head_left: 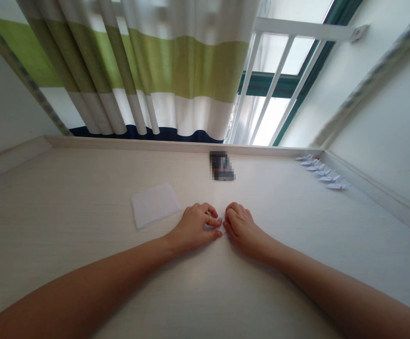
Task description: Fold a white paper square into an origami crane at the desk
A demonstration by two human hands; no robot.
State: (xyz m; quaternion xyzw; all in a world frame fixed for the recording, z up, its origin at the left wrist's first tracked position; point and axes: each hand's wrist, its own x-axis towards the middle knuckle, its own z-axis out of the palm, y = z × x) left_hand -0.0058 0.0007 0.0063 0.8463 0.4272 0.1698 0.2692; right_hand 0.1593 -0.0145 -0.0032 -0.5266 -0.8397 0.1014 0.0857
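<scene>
Your left fingers (216, 222) half-curled, hold unclear; right fingers (230, 225) pinch small paper (223, 231). Paper sheets (155, 205) left of both; folded papers (316, 167) far right.

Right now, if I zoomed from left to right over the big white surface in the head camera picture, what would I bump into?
White paper → left hand → right hand → row of small folded white shapes.
</scene>
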